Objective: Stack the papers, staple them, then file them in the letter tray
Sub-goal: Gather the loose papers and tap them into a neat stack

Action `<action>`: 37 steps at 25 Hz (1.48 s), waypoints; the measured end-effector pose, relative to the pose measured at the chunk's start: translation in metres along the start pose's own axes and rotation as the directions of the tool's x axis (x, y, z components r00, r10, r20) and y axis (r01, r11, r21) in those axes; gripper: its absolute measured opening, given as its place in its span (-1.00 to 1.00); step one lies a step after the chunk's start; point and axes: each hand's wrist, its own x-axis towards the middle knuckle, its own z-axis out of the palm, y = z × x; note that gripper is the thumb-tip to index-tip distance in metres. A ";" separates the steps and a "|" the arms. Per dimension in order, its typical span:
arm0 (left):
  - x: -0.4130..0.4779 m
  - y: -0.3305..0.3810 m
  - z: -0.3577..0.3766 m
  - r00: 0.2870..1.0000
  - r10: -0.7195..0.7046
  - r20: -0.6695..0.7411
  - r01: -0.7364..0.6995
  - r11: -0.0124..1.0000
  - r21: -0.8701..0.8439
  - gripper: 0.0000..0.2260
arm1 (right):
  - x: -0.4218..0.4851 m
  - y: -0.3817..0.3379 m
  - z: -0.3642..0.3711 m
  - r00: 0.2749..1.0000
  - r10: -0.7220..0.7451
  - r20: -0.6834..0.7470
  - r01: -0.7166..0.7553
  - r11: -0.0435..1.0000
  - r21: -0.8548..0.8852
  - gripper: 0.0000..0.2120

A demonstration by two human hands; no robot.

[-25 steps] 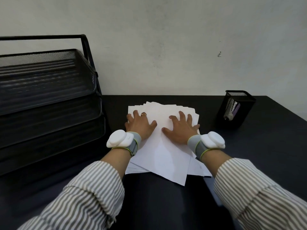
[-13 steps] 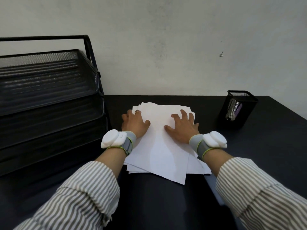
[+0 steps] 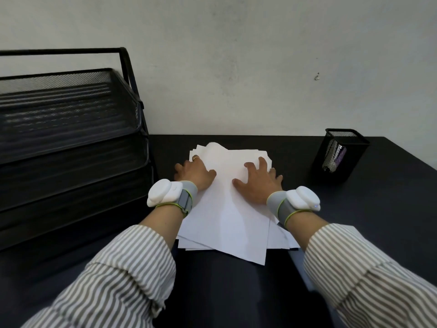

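A black desk meets a plain pale wall. At its middle lie the loose papers — left hand and right hand flat on them, fingers spread. The letter tray stands left, a mesh pen cup right.

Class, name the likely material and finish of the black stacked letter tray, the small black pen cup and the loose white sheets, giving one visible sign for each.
Black stacked letter tray: probably matte-coated metal mesh; see-through grid walls, solid rim.
Small black pen cup: apparently the same mesh; contents show through.
Loose white sheets: thin matte paper; edges fan unevenly.
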 end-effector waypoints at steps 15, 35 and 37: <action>0.006 -0.013 -0.010 0.991 -0.131 -0.030 0.104 0.885 -0.455 -0.49 | 0.000 -0.001 -0.006 1.000 0.020 0.022 -0.022 0.997 0.078 -0.34; 0.001 0.003 -0.048 0.984 -0.083 -0.158 -0.115 0.385 -0.916 -0.80 | 0.026 0.014 -0.070 0.953 0.302 -0.024 -0.109 0.418 0.902 -0.70; -0.001 0.013 -0.060 0.979 -0.078 -0.191 -0.153 0.348 -0.925 -0.83 | 0.026 0.007 -0.085 0.943 0.319 -0.090 -0.040 0.379 0.925 -0.75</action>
